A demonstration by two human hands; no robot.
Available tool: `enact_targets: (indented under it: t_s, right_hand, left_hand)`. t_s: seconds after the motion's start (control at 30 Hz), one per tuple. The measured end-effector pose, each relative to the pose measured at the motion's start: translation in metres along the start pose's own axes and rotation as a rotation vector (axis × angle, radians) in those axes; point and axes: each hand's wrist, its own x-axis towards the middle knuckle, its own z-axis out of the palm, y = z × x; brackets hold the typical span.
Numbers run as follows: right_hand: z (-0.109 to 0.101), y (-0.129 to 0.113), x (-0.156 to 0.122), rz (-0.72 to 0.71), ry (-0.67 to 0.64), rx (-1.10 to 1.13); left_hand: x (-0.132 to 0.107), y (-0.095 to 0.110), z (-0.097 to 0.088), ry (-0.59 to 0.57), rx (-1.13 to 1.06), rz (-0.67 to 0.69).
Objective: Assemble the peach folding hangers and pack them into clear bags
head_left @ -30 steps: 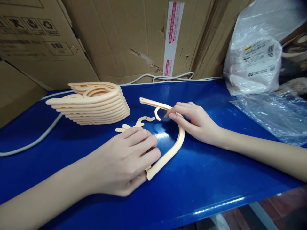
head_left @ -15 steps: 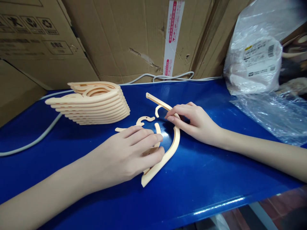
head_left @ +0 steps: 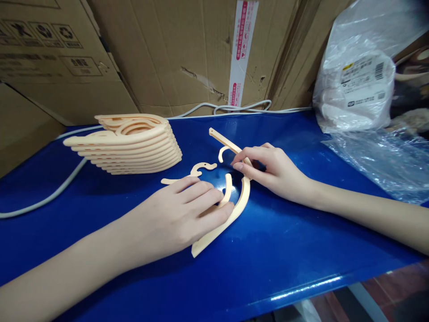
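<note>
My left hand [head_left: 191,214] has its fingers curled over a cream plastic hanger arm [head_left: 219,228], a long curved piece lying on the table. A short curved prong [head_left: 228,184] shows above these fingers; where it joins is hidden. Thumb and fingertips of my right hand [head_left: 264,167] pinch a second cream hanger arm [head_left: 228,141], which slants up to the left and has a small hook [head_left: 221,154] beside it. The two arms come close together below my right hand. A loose cream hanger hook [head_left: 203,168] lies behind my left hand, partly covered by it.
A neat stack of cream hanger pieces [head_left: 134,150] stands at the left on the blue table [head_left: 301,268]. Cardboard boxes [head_left: 187,53] wall off the back, with a white cable [head_left: 201,107] along their foot. Clear plastic bags [head_left: 358,89] lie at the right.
The lower hanger arm has turned slightly, its near end shifting left and the short prong shifting right. The upper arm's tip has moved a little right. Both hands keep nearly the same places.
</note>
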Motion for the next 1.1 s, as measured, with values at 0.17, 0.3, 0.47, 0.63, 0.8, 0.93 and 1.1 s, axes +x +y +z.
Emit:
enact_targets:
  t_s: [0.17,0.3,0.47,0.63,0.8,0.93,1.1]
  right_hand:
    - [0.0,0.0,0.0,-0.006,0.003,0.009]
    - [0.0,-0.001,0.0,-0.008,0.007,0.007]
    - [0.0,-0.001,0.0,-0.006,0.005,0.005]
    - [0.0,-0.001,0.0,-0.004,0.006,-0.007]
    - [0.002,0.0,-0.001,-0.034,0.009,-0.035]
    - [0.003,0.001,-0.002,-0.069,0.02,-0.079]
    - [0.002,0.001,-0.002,-0.155,-0.031,-0.106]
  left_hand:
    - [0.003,0.002,-0.002,-0.003,-0.018,-0.017]
    - [0.003,0.003,-0.002,0.012,-0.025,-0.024]
    - [0.002,0.004,-0.006,-0.026,-0.063,-0.046]
    - [0.004,0.008,-0.012,-0.065,-0.178,-0.118]
    - [0.003,0.013,-0.011,-0.055,-0.254,-0.19]
    - [0.002,0.014,-0.008,-0.038,-0.224,-0.173]
    - [0.002,0.011,-0.007,-0.021,-0.161,-0.145]
